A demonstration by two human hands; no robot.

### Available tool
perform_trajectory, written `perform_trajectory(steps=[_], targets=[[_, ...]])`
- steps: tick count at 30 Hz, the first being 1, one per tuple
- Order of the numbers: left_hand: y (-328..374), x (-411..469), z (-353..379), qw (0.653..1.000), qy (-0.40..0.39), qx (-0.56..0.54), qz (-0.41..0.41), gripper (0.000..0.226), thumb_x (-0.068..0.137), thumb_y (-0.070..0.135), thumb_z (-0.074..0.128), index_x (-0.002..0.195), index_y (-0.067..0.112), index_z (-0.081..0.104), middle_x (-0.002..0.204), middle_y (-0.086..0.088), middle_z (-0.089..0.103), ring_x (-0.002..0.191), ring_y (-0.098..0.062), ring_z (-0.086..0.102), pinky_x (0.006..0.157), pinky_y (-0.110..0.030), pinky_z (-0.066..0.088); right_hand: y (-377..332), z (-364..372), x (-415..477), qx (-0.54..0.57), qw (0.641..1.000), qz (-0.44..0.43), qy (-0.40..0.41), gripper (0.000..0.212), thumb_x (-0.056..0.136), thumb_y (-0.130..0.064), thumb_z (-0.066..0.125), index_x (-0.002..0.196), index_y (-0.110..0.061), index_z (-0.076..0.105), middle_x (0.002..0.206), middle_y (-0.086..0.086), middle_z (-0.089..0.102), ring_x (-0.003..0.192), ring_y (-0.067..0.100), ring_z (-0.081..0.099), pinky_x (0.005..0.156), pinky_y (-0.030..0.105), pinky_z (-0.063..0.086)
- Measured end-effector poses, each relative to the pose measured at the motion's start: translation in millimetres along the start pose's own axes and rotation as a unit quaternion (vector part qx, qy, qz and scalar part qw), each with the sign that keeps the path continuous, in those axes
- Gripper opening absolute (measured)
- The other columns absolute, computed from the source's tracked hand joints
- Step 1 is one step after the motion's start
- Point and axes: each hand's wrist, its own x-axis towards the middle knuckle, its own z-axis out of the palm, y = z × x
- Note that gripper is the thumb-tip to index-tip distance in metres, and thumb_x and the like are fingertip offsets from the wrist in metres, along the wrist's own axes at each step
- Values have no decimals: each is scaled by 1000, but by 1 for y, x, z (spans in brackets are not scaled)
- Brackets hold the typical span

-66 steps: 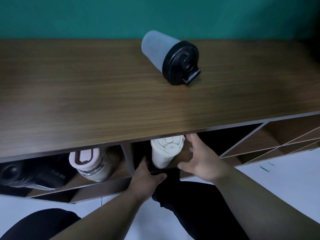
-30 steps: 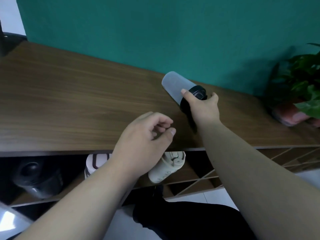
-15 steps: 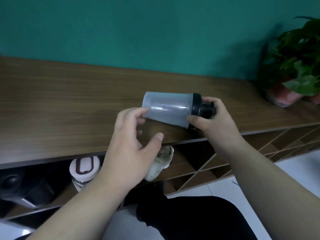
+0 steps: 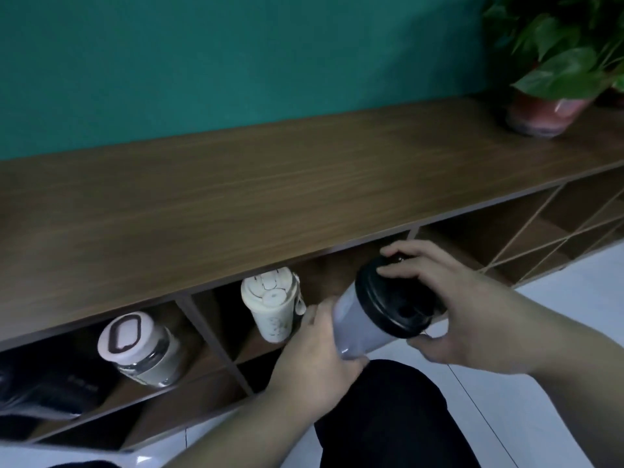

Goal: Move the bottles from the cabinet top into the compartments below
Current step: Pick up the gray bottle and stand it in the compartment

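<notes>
A frosted shaker bottle (image 4: 359,327) with a black lid (image 4: 391,298) is tilted in front of the cabinet, below the level of the wooden cabinet top (image 4: 270,194). My left hand (image 4: 317,363) grips its body from underneath. My right hand (image 4: 449,298) holds the black lid end. Just left of it, a cream bottle (image 4: 273,304) stands in the same open compartment. One compartment further left holds a clear bottle with a pink lid (image 4: 138,346). A dark bottle (image 4: 44,383) lies in the leftmost compartment.
A potted plant (image 4: 557,72) stands on the cabinet top at the far right. Diagonal-slatted compartments (image 4: 540,238) open to the right of the hands. White floor tiles (image 4: 540,332) and my dark trouser leg (image 4: 388,417) lie below.
The shaker bottle has come off the cabinet top, held in both hands, and has moved down in front of the compartment beside the cream bottle. The view has tilted down.
</notes>
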Motion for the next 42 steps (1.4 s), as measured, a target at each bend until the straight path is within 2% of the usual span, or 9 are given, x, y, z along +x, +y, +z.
perform_trajectory(steps=[6, 8, 12, 17, 21, 28, 34, 40, 42], targets=[[-31, 65, 56, 999, -23, -27, -6, 84, 66, 53, 88, 140, 38, 53, 131, 17, 65, 118, -3, 64, 103, -38, 56, 42, 40, 7, 60, 995, 84, -2, 101, 78, -33, 84, 151, -52, 18, 155, -42, 3, 134, -20, 30, 106, 8, 35], [-37, 77, 69, 999, -14, -38, -4, 78, 71, 56, 85, 141, 41, 53, 131, 17, 65, 120, -2, 63, 104, -38, 55, 54, 61, 13, 134, 979, 146, 44, 114, 70, -38, 89, 154, -49, 13, 150, -42, 12, 127, -27, 27, 105, 6, 32], [-51, 92, 92, 997, 45, -68, -12, 58, 84, 46, 83, 136, 29, 65, 131, 7, 72, 125, -11, 66, 106, -40, 54, 63, 99, 34, 188, 944, 243, 117, 121, 59, -43, 94, 152, -44, 18, 139, -27, 31, 117, -10, 38, 89, 10, 35], [-70, 113, 102, 996, 37, -24, -74, 83, 66, 52, 78, 142, 35, 51, 136, 7, 64, 125, -15, 64, 105, -37, 54, 88, 119, 64, 177, 949, 236, 111, 112, 62, -41, 91, 151, -38, 24, 149, -18, 38, 128, 4, 50, 88, 15, 42], [-82, 123, 111, 992, 84, 34, -84, 75, 83, 49, 67, 152, 28, 48, 144, 4, 58, 132, -12, 55, 105, -19, 42, 109, 122, 81, 202, 955, 202, 73, 105, 61, -36, 92, 147, -39, 31, 130, -22, 41, 115, -4, 48, 82, 5, 40], [-89, 135, 114, 983, 146, 17, -112, 60, 90, 34, 71, 146, 25, 51, 139, -2, 60, 130, -24, 58, 106, -41, 50, 127, 137, 97, 200, 965, 160, 51, 106, 58, -32, 92, 148, -38, 34, 133, -14, 44, 123, -3, 47, 91, 10, 44], [-93, 137, 117, 981, 122, 60, -136, 99, 72, 67, 43, 156, 14, 41, 147, -10, 48, 138, -28, 44, 106, -41, 46, 134, 147, 109, 208, 965, 147, 67, 101, 59, -30, 94, 146, -31, 41, 127, -13, 48, 123, -1, 49, 101, 19, 45], [-118, 144, 126, 980, 143, 14, -137, 68, 81, 58, 59, 141, 26, 54, 136, 1, 60, 132, -22, 57, 113, -41, 46, 134, 155, 108, 245, 957, 141, 69, 107, 58, -31, 96, 148, -36, 37, 138, -10, 49, 128, 1, 51, 102, 25, 48], [-118, 143, 125, 981, 130, 3, -146, 65, 80, 58, 59, 139, 32, 53, 137, 5, 61, 132, -21, 57, 112, -42, 48, 133, 154, 104, 269, 949, 146, 75, 115, 57, -24, 96, 150, -42, 31, 142, -12, 44, 131, -4, 47, 100, 13, 44]])
